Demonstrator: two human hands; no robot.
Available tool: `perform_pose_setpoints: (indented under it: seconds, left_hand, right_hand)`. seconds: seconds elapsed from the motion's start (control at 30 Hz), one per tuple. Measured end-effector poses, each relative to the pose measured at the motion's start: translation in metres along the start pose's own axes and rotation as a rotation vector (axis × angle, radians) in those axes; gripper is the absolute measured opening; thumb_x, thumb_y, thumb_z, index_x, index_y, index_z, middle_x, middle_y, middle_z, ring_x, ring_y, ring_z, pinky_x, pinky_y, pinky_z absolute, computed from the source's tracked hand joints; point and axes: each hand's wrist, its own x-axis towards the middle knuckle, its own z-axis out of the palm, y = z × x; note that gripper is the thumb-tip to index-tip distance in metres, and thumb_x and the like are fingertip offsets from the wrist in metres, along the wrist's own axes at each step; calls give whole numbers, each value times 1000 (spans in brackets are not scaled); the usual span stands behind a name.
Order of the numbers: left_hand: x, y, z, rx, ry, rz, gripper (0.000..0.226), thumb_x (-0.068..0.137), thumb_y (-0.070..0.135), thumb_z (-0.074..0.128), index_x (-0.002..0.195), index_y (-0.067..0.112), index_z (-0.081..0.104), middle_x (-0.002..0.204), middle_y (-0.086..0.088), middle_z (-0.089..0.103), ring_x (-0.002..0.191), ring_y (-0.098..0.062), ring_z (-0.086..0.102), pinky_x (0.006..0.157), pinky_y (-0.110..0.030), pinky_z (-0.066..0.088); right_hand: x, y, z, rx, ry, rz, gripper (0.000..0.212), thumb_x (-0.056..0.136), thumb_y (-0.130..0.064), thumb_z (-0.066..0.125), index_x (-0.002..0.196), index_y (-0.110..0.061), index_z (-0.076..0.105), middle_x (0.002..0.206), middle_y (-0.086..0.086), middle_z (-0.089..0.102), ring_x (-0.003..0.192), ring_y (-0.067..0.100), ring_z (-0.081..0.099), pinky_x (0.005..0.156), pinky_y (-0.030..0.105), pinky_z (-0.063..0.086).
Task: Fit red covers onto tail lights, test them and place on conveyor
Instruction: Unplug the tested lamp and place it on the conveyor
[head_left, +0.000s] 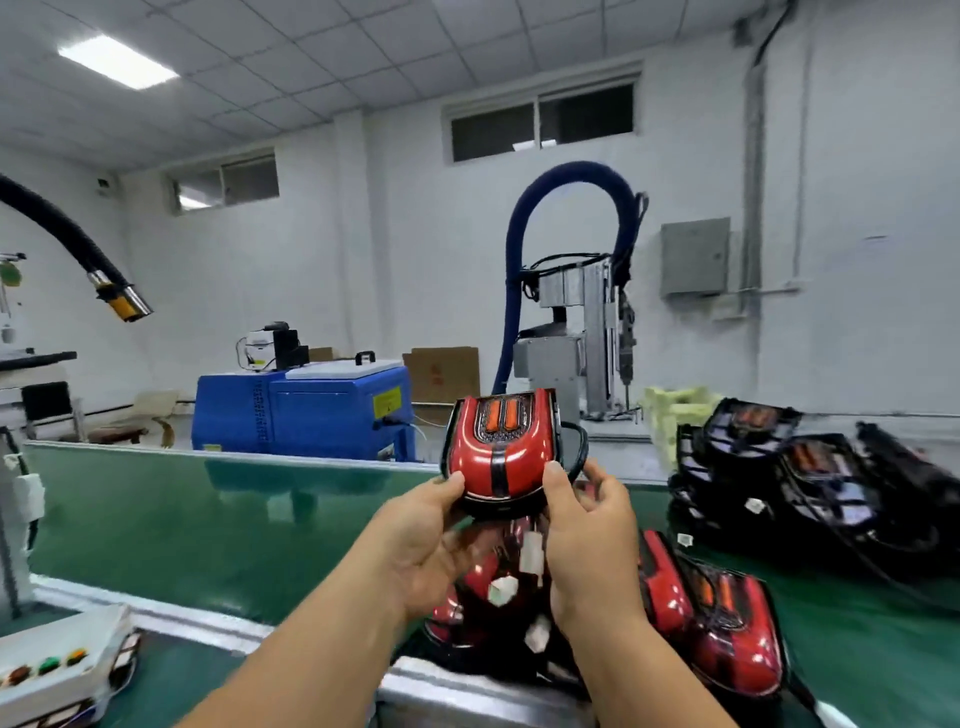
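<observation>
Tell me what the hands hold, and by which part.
A red-covered tail light, pinched at its lower end: left hand on the left edge, right hand on the right.

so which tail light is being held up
The tail light gripped between left hand and right hand; other tail lights lie lower, none held.

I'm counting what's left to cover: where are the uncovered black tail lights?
Head view, far right: the black tail lights are piled on the green conveyor, beyond the red-covered lights at lower right.
</observation>
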Motion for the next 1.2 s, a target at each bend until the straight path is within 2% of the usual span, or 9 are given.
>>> perform_pose_setpoints:
  seconds: [0.1,0.23,0.3,0.53,0.73,0.87,1.03,1.1,1.2]
  left_hand:
    - [-8,-29,50,3,-59,-41,19,101,17,50,100,6,66,70,-8,74,62,-20,70,49,-26,57]
    - [-13,-71,99,50,-90,-84,16,100,19,53,100,11,67,75,-8,76,76,-25,70,46,-25,53]
    - [-11,-89,114,54,-58,-98,15,100,19,54,101,11,66,77,-11,76,87,-30,70,47,-26,54]
    - [5,-118,122,86,101,-142,16,101,22,53,103,11,64,98,-16,72,85,-29,70,48,-26,51]
    - [21,-124,118,168,202,-127,15,100,23,56,100,10,64,105,-16,68,90,-30,67,50,-27,53]
    - [30,-122,119,211,316,-67,17,99,23,58,89,9,56,111,-12,57,81,-27,64,60,-31,58]
    - [31,-125,117,266,395,-99,24,98,20,58,83,2,53,74,-10,53,68,-25,66,76,-40,61]
    - [31,-130,117,236,388,-93,31,98,22,58,73,7,50,73,-12,57,69,-25,66,68,-38,61]
    - [30,-131,119,198,379,-111,30,96,29,62,74,13,50,82,-13,61,71,-23,67,56,-31,58]
  right_hand:
    - [6,-25,-54,-19,88,-56,44,93,-25,64,132,-16,46,110,5,68,102,16,67,89,38,54]
    - [13,-42,-118,-50,166,-46,52,93,-22,63,140,-11,42,123,14,62,113,25,62,100,48,49]
    - [18,-42,-140,-68,177,-33,50,94,-19,62,139,-9,42,120,16,64,109,26,64,99,48,49]
    - [32,-4,-157,-133,234,58,49,94,-19,62,137,-5,43,108,13,67,101,27,66,95,50,52]
    - [37,20,-151,-294,307,95,39,92,-29,62,125,-9,57,106,9,68,98,24,65,85,37,52]
    - [42,29,-147,-396,268,93,43,92,-31,62,127,-9,54,109,8,66,100,23,63,90,41,52]
    - [47,37,-153,-450,199,166,35,92,-34,62,116,-8,61,107,5,66,94,17,62,77,34,50]
    - [48,39,-160,-456,176,188,35,90,-37,65,107,-7,63,103,6,66,87,15,59,72,30,45]
    - [50,39,-166,-426,186,188,27,87,-38,70,94,-12,63,86,-7,63,76,5,57,60,21,41]
